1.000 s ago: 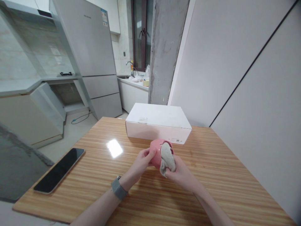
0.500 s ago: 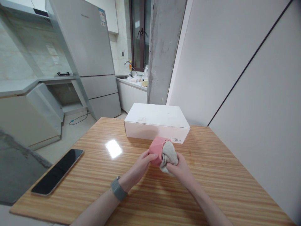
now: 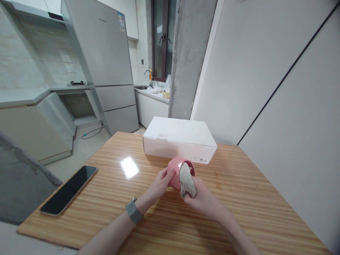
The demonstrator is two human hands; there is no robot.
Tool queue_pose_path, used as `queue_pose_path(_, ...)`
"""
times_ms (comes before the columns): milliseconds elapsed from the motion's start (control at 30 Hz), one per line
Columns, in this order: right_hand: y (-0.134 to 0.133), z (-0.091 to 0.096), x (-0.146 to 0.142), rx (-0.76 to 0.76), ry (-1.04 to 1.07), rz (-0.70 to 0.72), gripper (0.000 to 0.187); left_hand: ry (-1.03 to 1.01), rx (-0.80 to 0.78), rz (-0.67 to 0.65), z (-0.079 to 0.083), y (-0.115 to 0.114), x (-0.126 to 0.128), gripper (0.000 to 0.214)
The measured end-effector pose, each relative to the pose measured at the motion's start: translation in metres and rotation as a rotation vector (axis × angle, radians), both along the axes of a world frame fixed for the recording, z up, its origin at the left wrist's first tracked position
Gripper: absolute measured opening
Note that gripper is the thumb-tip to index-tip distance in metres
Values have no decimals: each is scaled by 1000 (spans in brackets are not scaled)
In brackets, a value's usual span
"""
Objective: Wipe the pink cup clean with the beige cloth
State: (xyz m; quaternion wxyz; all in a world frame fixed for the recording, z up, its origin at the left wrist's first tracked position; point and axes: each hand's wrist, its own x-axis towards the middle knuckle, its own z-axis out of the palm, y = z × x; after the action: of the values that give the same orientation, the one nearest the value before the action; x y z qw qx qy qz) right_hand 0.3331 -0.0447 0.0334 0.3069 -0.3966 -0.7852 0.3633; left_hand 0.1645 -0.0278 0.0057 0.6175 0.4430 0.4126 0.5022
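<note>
A pink cup (image 3: pixel 176 174) is held just above the wooden table (image 3: pixel 148 216), tipped with its mouth toward the right. My left hand (image 3: pixel 158 185) grips the cup's side, fingers wrapped round it, a grey watch on the wrist. My right hand (image 3: pixel 202 200) is closed on a beige cloth (image 3: pixel 187 180) that is pushed into the cup's mouth.
A white flat box (image 3: pixel 179 139) lies just behind the cup. A black phone (image 3: pixel 69 189) lies face up near the table's left edge. A white wall runs along the right side. Beyond the table are a fridge (image 3: pixel 106 63), counters and a concrete pillar (image 3: pixel 186 60).
The cup has turned in my left hand so its open mouth shows again, and the cloth now sits inside the mouth rather than over the outside.
</note>
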Motion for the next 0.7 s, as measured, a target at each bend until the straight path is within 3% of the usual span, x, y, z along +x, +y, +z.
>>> queue_pose_path(100,-2,3,2,204,-135,41,26,37,-62,48,4,1,-2,56)
queue_pose_path(233,-3,7,5,214,-155,58,26,50,-121,42,8,2,-2,54)
queue_pose_path(400,-2,12,7,10,-110,-24,13,95,-94,15,6,3,-2,58)
queue_pose_path(567,4,8,13,-254,60,-105,21,121,-88,39,-3,5,-3,60)
queue_pose_path(633,10,6,20,-393,250,-225,26,73,-149,46,-5,8,-5,57)
queue_pose_path(700,19,6,30,-494,519,-444,28,17,-226,97,-6,13,-9,55)
